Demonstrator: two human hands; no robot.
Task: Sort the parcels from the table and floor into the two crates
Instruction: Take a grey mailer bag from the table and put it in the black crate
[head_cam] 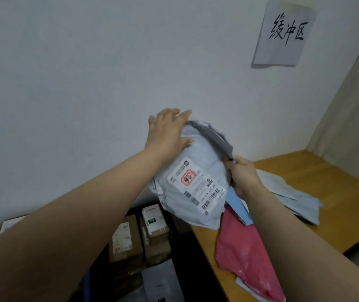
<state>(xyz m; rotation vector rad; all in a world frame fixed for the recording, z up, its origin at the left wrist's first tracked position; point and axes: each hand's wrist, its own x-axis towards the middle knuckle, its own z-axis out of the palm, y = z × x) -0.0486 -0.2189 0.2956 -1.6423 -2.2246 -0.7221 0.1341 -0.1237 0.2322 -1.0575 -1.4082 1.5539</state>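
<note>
Mid-sort, nowhere near done.

Table (327,216): wooden, at right, parcels left on it. A red mailer (246,253) lies at the near edge, a flat blue envelope (237,205) pokes out just beyond it, and pale blue-grey bags (298,197) sit crumpled further back. None of those is sorted.

Lower left, beside the table: cardboard boxes (128,240) with labels stand packed close together in a dark space, a grey mailer (163,277) lying in front of them. Likely one crate's contents, but no crate wall is clearly visible, so can't confirm. Second crate not identifiable. More labelled parcels (10,225) at far left, partly hidden by the forearm.

Parcel in hand: a bulging grey poly bag (196,177), held up in the air over the gap between the boxes and the table edge, shipping label facing the camera. Looks like a label check before choosing a crate.

Left hand (167,131): fingers spread flat, pressing on the bag's top left. Right hand (244,173): fingers curled, pinching the bag's right edge near the dark folded flap.

Paper sign (285,33) on the wall, handwritten characters.

Remaining: drop this bag, then clear the table. Floor not visible enough to judge.
</note>
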